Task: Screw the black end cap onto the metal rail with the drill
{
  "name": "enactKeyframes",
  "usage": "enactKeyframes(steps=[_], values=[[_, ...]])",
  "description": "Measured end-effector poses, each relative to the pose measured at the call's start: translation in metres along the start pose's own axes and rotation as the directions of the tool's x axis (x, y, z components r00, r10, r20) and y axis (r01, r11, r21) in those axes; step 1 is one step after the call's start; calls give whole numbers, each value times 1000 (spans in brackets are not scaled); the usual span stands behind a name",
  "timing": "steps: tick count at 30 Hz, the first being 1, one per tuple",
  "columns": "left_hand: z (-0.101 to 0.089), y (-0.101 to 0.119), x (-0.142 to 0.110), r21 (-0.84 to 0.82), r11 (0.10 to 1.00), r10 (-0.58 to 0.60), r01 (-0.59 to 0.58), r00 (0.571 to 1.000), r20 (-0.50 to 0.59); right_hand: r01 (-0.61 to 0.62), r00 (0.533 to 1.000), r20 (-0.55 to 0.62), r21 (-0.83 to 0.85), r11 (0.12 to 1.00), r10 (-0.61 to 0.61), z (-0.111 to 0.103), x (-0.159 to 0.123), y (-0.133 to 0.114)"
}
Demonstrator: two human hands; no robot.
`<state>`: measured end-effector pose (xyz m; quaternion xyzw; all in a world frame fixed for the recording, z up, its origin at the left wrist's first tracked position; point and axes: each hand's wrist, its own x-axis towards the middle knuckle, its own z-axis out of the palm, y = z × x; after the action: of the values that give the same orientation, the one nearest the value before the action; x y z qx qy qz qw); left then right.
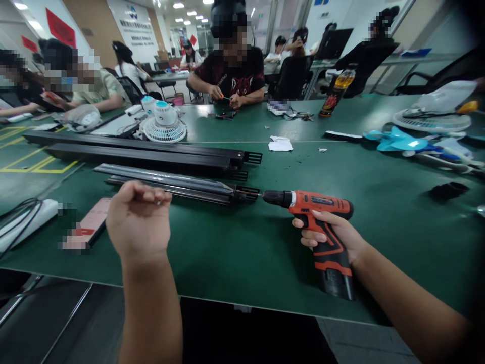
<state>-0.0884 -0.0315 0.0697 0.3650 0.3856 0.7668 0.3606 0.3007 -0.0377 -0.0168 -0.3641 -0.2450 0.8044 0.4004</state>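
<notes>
the right hand (344, 233) grips the drill (322, 202), its bit (260, 194) pointing left at the end of the near bar (200, 195) on the table (235, 253). the left hand (142, 222) is raised near the phone (91, 222), fingers curled; whether it holds anything i cannot tell.

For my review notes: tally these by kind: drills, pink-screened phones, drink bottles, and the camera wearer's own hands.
Drill: 1
Pink-screened phone: 1
Drink bottle: 1
Wearer's hands, left hand and right hand: 2
Total: 5
</notes>
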Motion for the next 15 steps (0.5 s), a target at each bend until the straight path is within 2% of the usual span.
enactKeyframes(steps=[2, 3, 5, 6, 7, 8, 9, 10, 11, 12, 13, 14, 15], values=[[-18, 2, -20, -178, 983, -30, 33, 999, 20, -13, 1000, 14, -5, 1000, 13, 0, -1, 0], [-27, -1, -31, -293, 954, -38, 55, 997, 64, -12, 1000, 19, -7, 1000, 12, 0, -1, -1], [-46, -11, -53, -552, 820, -9, 148, 969, 247, 3, 1000, 24, -9, 1000, -3, 0, -1, -1], [-54, -19, -64, -664, 713, 50, 226, 928, 369, 8, 1000, 23, -11, 1000, -8, 0, -1, 0], [-61, -27, -74, -739, 586, 124, 333, 864, 487, 11, 1000, 20, -15, 1000, -11, 0, -1, 0], [-67, -36, -83, -794, 434, 213, 426, 808, 550, 15, 1000, 14, -17, 1000, -15, 0, -1, 0], [-72, -45, -90, -780, 333, 322, 531, 713, 623, 17, 1000, 8, -19, 1000, -17, 0, -1, 0], [-76, -53, -95, -697, 331, 460, 636, 536, 708, 20, 1000, 3, -18, 1000, -20, 0, -1, 0], [-80, -61, -99, -608, 348, 576, 714, 349, 739, 22, 1000, -1, -16, 1000, -22, 0, -1, 0], [-84, -69, -102, -493, 419, 597, 763, 178, 782, 22, 1000, -3, -13, 1000, -22, 1, -1, 0], [-87, -76, -105, -351, 520, 535, 779, 23, 844, 21, 1000, -4, -8, 1000, -22, 1, -1, 0], [-90, -85, -108, -184, 581, 437, 793, -113, 893, 21, 1000, -4, -4, 1000, -21, 1, -1, 0], [-94, -94, -113, -53, 599, 362, 799, -211, 908, 19, 1000, -4, -3, 1000, -19, 1, -2, 0]])
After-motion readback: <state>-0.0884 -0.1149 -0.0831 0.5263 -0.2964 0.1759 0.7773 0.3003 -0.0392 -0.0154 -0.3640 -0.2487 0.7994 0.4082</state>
